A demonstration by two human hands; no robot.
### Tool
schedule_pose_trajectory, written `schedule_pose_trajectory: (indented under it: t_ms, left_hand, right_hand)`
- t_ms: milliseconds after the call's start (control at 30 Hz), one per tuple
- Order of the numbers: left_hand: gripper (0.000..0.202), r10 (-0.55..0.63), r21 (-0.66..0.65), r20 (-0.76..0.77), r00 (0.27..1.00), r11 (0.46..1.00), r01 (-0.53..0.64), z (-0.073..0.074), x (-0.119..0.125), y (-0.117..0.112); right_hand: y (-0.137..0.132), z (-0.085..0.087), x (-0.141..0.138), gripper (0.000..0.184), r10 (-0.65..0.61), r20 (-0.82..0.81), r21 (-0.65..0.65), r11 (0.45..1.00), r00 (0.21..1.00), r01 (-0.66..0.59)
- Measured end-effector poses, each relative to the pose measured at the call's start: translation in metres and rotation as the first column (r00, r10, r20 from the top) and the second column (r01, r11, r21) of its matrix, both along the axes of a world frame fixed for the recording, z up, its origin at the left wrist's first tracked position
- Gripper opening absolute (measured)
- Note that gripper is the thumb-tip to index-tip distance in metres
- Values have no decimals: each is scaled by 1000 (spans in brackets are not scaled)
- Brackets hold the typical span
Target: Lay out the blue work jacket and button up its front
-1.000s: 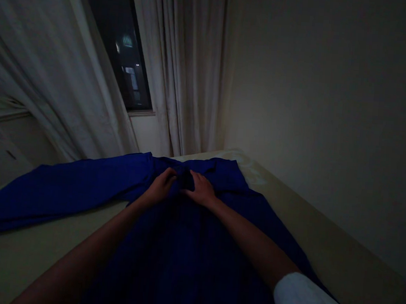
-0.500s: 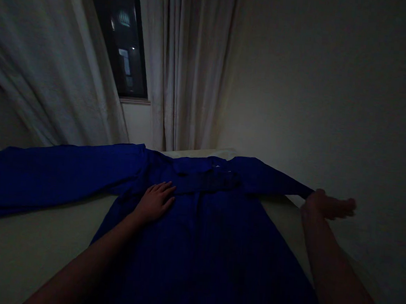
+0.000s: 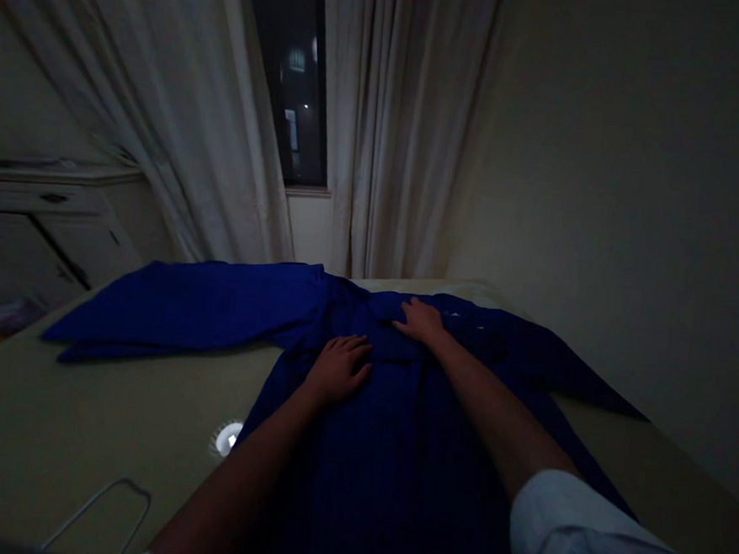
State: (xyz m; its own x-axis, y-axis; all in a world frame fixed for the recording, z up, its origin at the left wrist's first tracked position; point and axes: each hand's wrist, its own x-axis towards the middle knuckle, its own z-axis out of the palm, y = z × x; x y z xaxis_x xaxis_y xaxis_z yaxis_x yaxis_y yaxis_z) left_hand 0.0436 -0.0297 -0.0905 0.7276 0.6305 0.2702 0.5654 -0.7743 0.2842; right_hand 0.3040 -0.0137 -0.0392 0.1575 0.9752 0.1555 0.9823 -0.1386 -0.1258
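A blue long-sleeved garment (image 3: 395, 448) lies spread on the pale bed-like surface, its collar end away from me. One sleeve (image 3: 203, 307) stretches out to the left, the other (image 3: 578, 368) slopes down to the right. My left hand (image 3: 339, 369) rests flat on the chest part, fingers spread, gripping nothing. Close to the collar, my right hand (image 3: 422, 321) touches the cloth with thumb and fingers apart. The dim light hides most detail in the lower part of the garment.
A bright round white object (image 3: 228, 439) lies beside my left forearm. Nearer to me is a thin wire loop (image 3: 133, 488), like a hanger. Curtains (image 3: 397, 144) and a dark window (image 3: 294, 94) stand behind, a white cabinet (image 3: 50, 221) at far left, a wall at right.
My right hand has moved from the right sleeve's end inward to the collar. My left hand stays on the chest. The view has swung left, bringing in the cabinet, wire loop and bright object.
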Motion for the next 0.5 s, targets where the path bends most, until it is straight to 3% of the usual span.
schedule_pose_trajectory:
  t_ms: [100,200,300,400,500]
  left_hand:
    - [52,-1,-6,1,1000,1000,1,0,0,0]
    - [53,-2,-27,2,1000,1000,2,1,0,0]
    - [53,-6,-40,13,1000,999,7,2,0,0]
    - [52,-10,-38,25,1000,999,11,0,-1,2]
    - [52,-16,-27,28,999,999,17,-2,0,3]
  right_hand:
    - [34,14,-6,44,10,-57,29,1000,998,-8]
    - [66,43,4,51,-13,-97,105,994,995,23]
    - [80,64,23,63,23,-194,285,958,981,34]
    - [62,61,53,62,14,-229,326,943,973,63]
    - [15,44,91,49,-193,-176,176,958,965,224]
